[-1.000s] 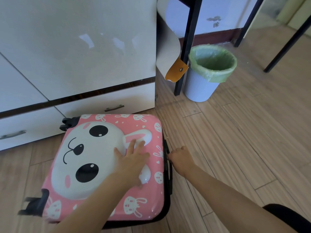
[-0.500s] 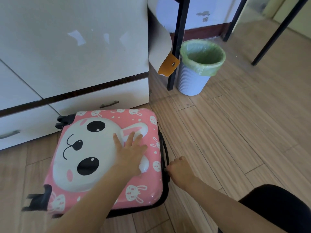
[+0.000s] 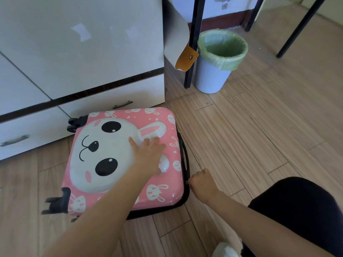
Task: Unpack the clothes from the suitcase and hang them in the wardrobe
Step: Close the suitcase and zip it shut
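A pink suitcase (image 3: 104, 182) with a white rabbit face lies flat and closed on the wooden floor, its black wheels pointing left. My left hand (image 3: 148, 154) presses flat on the lid with fingers spread. At the suitcase's right edge, below the black side handle, my right hand (image 3: 201, 183) pinches the small zipper pull (image 3: 187, 182). Behind the suitcase stands the white wardrobe (image 3: 83, 43) with its doors closed and two drawers (image 3: 111, 101) below. No clothes are visible.
A blue bin (image 3: 213, 75) with a green liner stands at the back right beside a black table leg (image 3: 193, 43). A paper sheet with an orange tab (image 3: 186, 59) hangs beside the wardrobe. My dark-clothed knee (image 3: 300, 210) is at the lower right.
My right hand has slid along the suitcase's right edge toward me, from near the side handle to the lower corner. My left hand stays pressed on the lid.
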`<state>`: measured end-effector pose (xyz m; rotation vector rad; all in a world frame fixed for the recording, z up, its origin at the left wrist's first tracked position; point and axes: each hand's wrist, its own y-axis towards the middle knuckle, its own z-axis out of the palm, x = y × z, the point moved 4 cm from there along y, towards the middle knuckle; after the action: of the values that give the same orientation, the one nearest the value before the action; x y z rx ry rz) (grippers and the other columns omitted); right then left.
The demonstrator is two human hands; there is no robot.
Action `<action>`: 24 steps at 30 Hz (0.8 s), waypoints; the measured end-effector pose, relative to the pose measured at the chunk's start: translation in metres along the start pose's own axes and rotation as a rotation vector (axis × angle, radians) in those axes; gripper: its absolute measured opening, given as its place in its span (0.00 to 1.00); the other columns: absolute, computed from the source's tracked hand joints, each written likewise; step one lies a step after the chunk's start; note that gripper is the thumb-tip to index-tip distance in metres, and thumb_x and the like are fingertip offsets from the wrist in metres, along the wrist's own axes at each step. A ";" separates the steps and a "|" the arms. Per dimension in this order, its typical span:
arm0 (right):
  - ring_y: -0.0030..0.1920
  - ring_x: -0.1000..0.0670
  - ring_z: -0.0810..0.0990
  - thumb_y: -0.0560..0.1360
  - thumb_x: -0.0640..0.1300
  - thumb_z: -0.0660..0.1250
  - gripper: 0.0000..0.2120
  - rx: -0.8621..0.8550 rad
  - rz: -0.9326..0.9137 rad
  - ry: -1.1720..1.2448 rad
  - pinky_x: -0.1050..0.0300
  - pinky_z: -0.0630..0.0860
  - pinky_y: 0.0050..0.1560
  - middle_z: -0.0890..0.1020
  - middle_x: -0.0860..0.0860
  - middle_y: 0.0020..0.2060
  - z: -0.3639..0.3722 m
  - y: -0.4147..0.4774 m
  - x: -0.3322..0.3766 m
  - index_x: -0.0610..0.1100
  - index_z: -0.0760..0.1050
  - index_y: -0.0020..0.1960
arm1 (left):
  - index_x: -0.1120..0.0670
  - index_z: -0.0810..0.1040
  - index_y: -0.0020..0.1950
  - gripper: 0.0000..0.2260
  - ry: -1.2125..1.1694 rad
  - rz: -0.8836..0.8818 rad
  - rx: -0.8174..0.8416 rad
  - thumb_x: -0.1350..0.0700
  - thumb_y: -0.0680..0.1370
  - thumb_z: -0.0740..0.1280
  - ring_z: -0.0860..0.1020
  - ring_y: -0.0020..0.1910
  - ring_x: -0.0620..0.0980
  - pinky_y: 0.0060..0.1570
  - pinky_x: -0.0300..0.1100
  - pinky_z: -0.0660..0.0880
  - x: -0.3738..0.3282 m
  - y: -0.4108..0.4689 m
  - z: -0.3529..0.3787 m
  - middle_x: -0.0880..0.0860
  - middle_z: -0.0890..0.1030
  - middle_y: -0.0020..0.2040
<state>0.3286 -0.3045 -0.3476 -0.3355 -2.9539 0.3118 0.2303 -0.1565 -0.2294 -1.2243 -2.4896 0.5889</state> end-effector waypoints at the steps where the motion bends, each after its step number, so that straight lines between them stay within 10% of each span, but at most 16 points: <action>1: 0.20 0.55 0.70 0.38 0.43 0.80 0.18 0.006 0.008 -0.001 0.66 0.67 0.31 0.70 0.56 0.16 0.001 -0.003 0.001 0.55 0.75 0.20 | 0.49 0.64 0.68 0.30 -0.001 0.002 -0.002 0.47 0.70 0.72 0.58 0.72 0.56 0.66 0.74 0.48 0.000 0.000 0.001 0.51 0.57 0.73; 14: 0.18 0.56 0.69 0.41 0.44 0.82 0.17 0.037 -0.001 -0.013 0.67 0.67 0.28 0.71 0.55 0.16 0.004 -0.027 0.010 0.53 0.75 0.21 | 0.49 0.67 0.64 0.27 -0.090 0.027 -0.022 0.46 0.70 0.72 0.67 0.64 0.56 0.68 0.68 0.53 0.003 -0.001 0.001 0.50 0.68 0.61; 24: 0.19 0.55 0.69 0.55 0.44 0.60 0.07 0.032 -0.021 -0.114 0.63 0.54 0.33 0.70 0.55 0.16 0.004 -0.043 0.015 0.52 0.70 0.19 | 0.50 0.69 0.63 0.27 -0.068 0.061 -0.068 0.41 0.69 0.72 0.71 0.62 0.56 0.67 0.70 0.52 -0.005 0.006 -0.013 0.49 0.71 0.59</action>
<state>0.3042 -0.3428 -0.3403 -0.2914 -3.0575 0.3872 0.2428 -0.1541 -0.2212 -1.3307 -2.5554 0.5749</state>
